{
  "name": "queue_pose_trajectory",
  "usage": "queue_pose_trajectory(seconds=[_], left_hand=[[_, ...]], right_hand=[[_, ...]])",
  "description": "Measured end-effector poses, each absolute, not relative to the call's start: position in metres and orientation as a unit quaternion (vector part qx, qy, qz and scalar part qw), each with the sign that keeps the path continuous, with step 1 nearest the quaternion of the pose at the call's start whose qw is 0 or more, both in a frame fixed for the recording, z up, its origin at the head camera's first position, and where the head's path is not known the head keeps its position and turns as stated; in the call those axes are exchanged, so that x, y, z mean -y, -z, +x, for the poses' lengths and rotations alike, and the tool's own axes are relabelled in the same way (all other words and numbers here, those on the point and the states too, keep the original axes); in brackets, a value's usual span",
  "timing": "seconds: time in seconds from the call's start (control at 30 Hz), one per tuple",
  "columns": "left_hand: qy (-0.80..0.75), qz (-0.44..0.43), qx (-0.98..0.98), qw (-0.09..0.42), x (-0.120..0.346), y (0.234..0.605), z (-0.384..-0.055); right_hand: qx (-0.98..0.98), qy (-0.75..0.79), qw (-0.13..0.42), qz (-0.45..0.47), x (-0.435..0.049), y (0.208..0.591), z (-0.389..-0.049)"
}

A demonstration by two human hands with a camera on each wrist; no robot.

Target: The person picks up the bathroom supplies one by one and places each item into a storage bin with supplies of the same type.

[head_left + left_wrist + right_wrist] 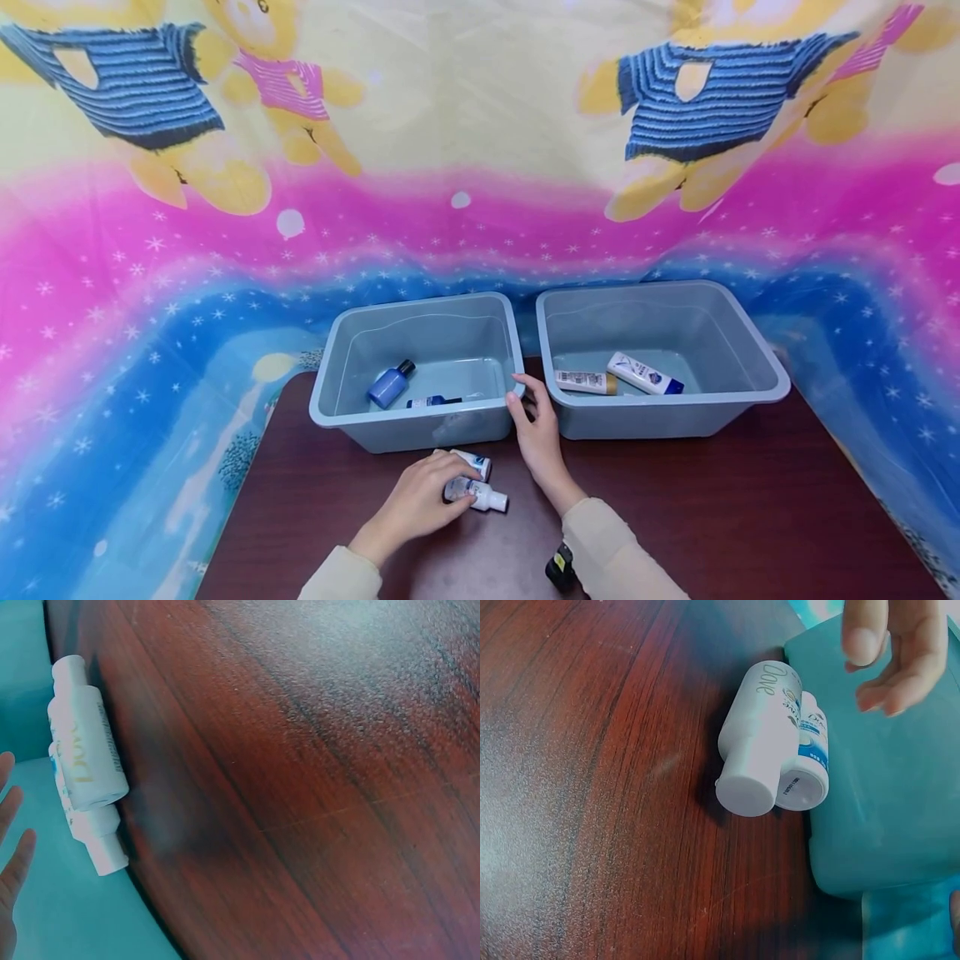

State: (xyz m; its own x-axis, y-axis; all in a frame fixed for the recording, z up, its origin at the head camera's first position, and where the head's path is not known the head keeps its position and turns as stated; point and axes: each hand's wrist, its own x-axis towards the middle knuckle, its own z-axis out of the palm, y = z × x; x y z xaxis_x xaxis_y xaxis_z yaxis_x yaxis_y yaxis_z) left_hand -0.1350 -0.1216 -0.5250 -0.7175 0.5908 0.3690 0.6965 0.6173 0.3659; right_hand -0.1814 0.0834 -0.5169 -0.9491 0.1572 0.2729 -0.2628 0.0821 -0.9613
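Two small white bottles lie side by side against the front of the left grey-blue bin [435, 429]. The nearer one [480, 495] is a Dove bottle with its white cap toward the right; the other bottle [814, 742] has a blue-banded label. My left hand [420, 496] hovers over them, fingers loosely bent and partly covering both in the head view. In the right wrist view, its fingertips [900, 694] show a gap from the bottles. My right hand [538, 433] grips the left bin's front right corner, thumb in front and a finger over the rim.
Inside the left bin lie a blue bottle [388, 386] and a smaller dark blue one [427, 402]. The right bin [660, 407] holds two white bottles, one with a gold cap [581, 382], one with a blue cap [641, 373]. A black device [558, 568] is by my right sleeve.
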Motion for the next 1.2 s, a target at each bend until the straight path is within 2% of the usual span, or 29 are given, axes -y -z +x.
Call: queue_pose_trajectory(seconds=[0.3,1.0,1.2], left_hand=[[0.228,-0.347,0.908,0.053,0.119,0.536,-0.137],[0.195,-0.347,0.917,0.027,0.118,0.553,-0.143],[0.193,-0.348,0.917,0.004,0.117,0.558,-0.142]], right_hand=[[0.720,-0.675,0.158,0.039,-0.084,0.518,-0.182],[0.709,-0.686,0.156,0.044,-0.083,0.515,-0.181],[0.716,-0.678,0.160,0.043,-0.083,0.516,-0.181]])
